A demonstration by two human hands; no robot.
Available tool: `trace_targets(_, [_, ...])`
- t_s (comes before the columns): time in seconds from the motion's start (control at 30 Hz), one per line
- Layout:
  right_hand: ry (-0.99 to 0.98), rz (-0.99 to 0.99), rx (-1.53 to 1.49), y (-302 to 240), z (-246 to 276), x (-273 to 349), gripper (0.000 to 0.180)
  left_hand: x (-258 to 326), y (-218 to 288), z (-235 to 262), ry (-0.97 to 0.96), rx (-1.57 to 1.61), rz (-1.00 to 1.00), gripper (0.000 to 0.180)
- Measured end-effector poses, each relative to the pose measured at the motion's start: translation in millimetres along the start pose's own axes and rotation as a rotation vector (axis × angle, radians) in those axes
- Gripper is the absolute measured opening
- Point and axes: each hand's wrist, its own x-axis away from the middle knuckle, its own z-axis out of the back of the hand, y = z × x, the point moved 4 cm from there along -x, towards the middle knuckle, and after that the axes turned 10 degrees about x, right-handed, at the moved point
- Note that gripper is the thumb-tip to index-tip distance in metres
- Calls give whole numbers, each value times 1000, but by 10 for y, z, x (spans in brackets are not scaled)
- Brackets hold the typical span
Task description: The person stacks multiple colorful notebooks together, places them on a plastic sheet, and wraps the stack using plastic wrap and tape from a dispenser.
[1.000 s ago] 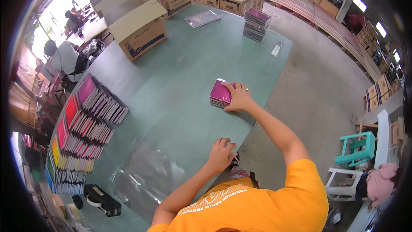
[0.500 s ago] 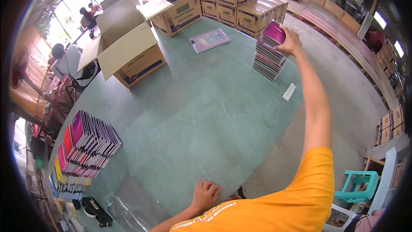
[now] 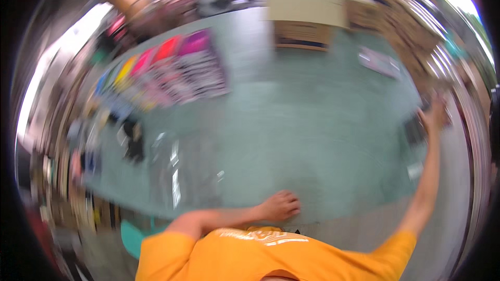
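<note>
At the table's far right side my right hand (image 3: 434,114) is on the stack of spiral notebooks (image 3: 415,131), its thumb on the near side and its fingers over the top. Blur hides the fine detail of that grip. My left hand (image 3: 283,205) rests on the table's near edge with its fingers curled in and nothing visible in them. To the left lie rows of notebooks (image 3: 200,70) with purple, red, pink, yellow and blue covers. A flat pinkish packet (image 3: 379,62) lies toward the back right.
The green table (image 3: 312,140) holds an open cardboard box (image 3: 301,34) at the back. A clear plastic sheet (image 3: 175,171) lies front left, beside a black object (image 3: 134,138). A small white slip (image 3: 415,170) sits near the right edge. More cartons (image 3: 409,31) stand behind.
My view has swung left, so the notebook rows and box appear further right, and the picture is blurred. My right hand stays at the notebook stack; my left remains on the near edge.
</note>
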Motion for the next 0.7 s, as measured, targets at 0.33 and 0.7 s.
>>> trace_targets(0.33, [-112, 346, -226, -2330, 1567, 640, 83, 925, -284, 1559, 248, -76, -43, 13])
trace_targets(0.7, [-158, 482, -557, -3894, 3217, 1526, 62, 3720, -1327, 6032, 1176, -423, 405, 23])
